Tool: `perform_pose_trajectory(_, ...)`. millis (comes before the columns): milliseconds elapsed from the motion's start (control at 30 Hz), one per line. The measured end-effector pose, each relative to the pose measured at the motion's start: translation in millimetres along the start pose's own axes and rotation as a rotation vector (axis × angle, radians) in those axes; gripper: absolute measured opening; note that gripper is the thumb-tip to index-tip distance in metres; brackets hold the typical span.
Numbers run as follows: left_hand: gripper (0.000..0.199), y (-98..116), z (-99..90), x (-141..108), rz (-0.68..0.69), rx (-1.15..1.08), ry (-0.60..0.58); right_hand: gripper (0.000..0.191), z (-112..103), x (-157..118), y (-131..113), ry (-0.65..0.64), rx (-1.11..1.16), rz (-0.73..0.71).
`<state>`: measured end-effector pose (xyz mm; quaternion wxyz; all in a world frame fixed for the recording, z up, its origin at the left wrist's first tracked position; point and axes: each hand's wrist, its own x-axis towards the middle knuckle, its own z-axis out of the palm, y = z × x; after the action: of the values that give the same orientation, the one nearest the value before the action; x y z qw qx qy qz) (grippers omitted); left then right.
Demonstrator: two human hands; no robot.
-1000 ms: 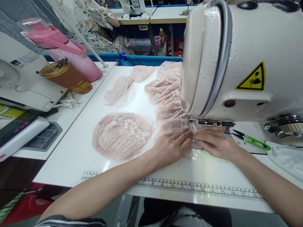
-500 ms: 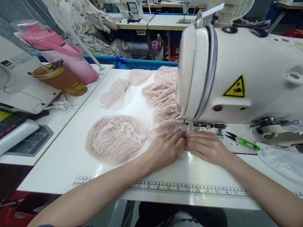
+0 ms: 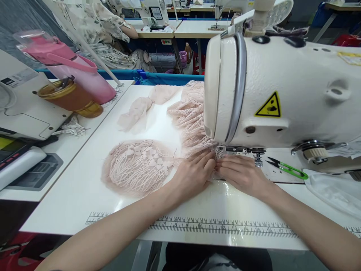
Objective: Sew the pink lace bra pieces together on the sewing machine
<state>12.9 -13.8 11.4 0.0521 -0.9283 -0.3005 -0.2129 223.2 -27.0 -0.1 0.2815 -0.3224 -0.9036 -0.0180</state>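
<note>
Pale pink lace fabric [image 3: 190, 120] lies gathered to the left of the white sewing machine [image 3: 296, 94], and its near end runs under the machine's head. My left hand [image 3: 196, 171] is closed on the lace fabric's edge just in front of the needle area. Close against it, my right hand [image 3: 239, 171] has its fingers pressed together on the same edge, beside the presser foot. The fingertips of both hands are partly hidden where they meet. A rounded lace piece [image 3: 138, 165] with sheer edges lies flat left of my left hand.
Green-handled thread snips [image 3: 287, 168] lie right of my right hand, near white cloth [image 3: 332, 188]. Sheer pink pieces [image 3: 138, 111] rest farther back. At left stand a pink bottle [image 3: 70, 67] and a brown cup [image 3: 70, 98]. A printed ruler [image 3: 203, 226] runs along the front edge.
The view has shifted slightly, so the machine appears a little farther left. Both hands stay together at the fabric edge, with hardly any other visible change.
</note>
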Motion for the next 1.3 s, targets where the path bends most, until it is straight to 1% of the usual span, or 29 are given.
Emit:
perform_pose_trajectory(167, 0.020, -1, 0.5, 1, -0.016, 0.006, -0.019, 0.021, 2, -1, 4, -0.026, 0.008, 0.006)
perform_pose_trajectory(333, 0.019, 1, 1.1, 2, -0.012, 0.032, -0.002, 0.022, 4, -2, 8, -0.043, 0.020, 0.014)
perform_pose_trajectory(500, 0.020, 1, 2.7, 2, -0.015, 0.049, 0.016, 0.021, 3, -2, 11, -0.018, 0.033, 0.004)
perform_pose_trajectory(633, 0.024, 2, 2.9, 2, -0.025, 0.059, -0.012, 0.020, 2, -3, 11, 0.025, -0.014, 0.014)
perform_pose_trajectory(800, 0.025, 2, 2.8, 1, -0.030, 0.057, -0.018, 0.021, -1, -6, 12, 0.006, -0.068, 0.027)
perform_pose_trajectory(967, 0.039, 2, 4.1, -1, -0.016, 0.045, -0.044, 0.021, -6, -4, 9, 0.072, -0.192, 0.081)
perform_pose_trajectory(1033, 0.041, 1, 4.5, -1, -0.006, 0.036, -0.061, 0.019, -6, -5, 9, 0.092, -0.216, 0.083)
perform_pose_trajectory(1133, 0.039, 1, 4.6, 0, -0.013, 0.028, -0.082, 0.020, -5, -7, 11, 0.105, -0.203, 0.091)
perform_pose_trajectory(1300, 0.039, 3, 5.3, 1, -0.020, 0.029, -0.083, 0.024, -1, -11, 16, 0.110, -0.154, 0.117)
